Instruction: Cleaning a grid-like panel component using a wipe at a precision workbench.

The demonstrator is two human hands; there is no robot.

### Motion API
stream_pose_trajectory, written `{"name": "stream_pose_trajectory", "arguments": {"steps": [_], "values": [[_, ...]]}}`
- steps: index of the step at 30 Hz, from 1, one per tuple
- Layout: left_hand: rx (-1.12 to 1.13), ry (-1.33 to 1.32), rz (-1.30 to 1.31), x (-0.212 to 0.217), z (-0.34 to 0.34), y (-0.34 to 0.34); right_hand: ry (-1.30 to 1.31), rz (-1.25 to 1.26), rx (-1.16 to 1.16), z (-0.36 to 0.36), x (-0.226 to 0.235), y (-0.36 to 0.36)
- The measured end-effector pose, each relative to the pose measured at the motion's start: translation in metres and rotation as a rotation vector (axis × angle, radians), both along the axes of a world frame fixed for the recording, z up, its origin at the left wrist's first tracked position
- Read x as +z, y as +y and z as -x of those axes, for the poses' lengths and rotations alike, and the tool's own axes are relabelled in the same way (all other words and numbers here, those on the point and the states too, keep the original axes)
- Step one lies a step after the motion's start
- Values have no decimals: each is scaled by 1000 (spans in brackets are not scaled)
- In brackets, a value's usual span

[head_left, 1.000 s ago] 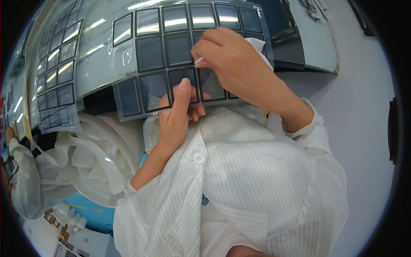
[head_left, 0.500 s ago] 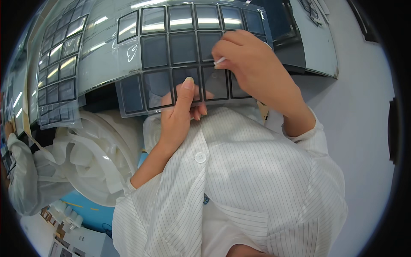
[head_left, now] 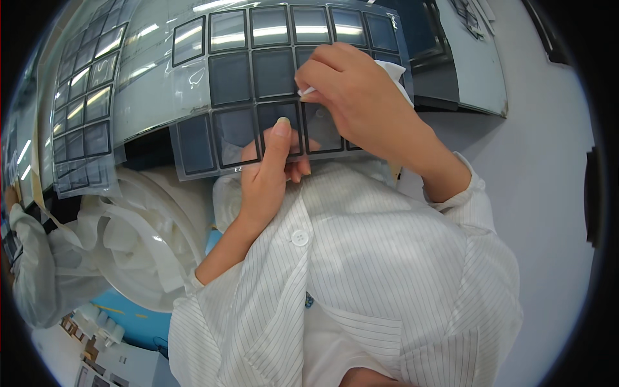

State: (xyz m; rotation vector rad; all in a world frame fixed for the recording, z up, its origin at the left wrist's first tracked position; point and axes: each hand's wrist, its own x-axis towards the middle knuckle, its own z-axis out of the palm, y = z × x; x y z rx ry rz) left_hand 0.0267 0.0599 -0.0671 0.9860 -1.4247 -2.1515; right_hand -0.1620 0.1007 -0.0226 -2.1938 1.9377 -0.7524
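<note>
- Left hand [head_left: 267, 177] pinched the clear sheet of dark squares [head_left: 258, 84] at its near edge, thumb on top, fingers under.
- Right hand [head_left: 351, 97] was closed on a small white wipe [head_left: 308, 91], pressing it on a square near the sheet's mid-right.
- Risk: a one-edge hold could've let the sheet flex or crease under wipe pressure.
- Risk: thumb might've smudged a square.
- Sheet hung above the lap, w/ white bag [head_left: 122, 251] at left; a slip would've dropped it there.
</note>
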Motion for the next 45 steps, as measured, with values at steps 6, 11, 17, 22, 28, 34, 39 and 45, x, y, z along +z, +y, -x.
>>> {"name": "stream_pose_trajectory", "arguments": {"steps": [6, 11, 17, 22, 28, 34, 39, 45], "values": [[-2, 14, -30, -1, 0, 1, 35, 22, 21, -5, 0, -8], [-6, 10, -27, -2, 2, 1, 4, -43, 13, -1, 3, -4], [-14, 11, -8, -3, -1, 0, 35, -68, 7, 12, 16, 10], [-5, 25, -29, -8, 1, 1, -49, 8, -65, 11, 18, 12], [-11, 12, -44, -4, 0, -1, 57, 149, 113, 14, 3, 14], [-20, 22, -34, -5, 0, 0, 277, 161, 127, 19, -3, 26], [-13, 33, -32, -6, 0, 0, 318, 209, 141, 18, -6, 25], [-10, 22, -34, -5, 0, 0, 318, 219, 145, 17, -5, 25]]}}
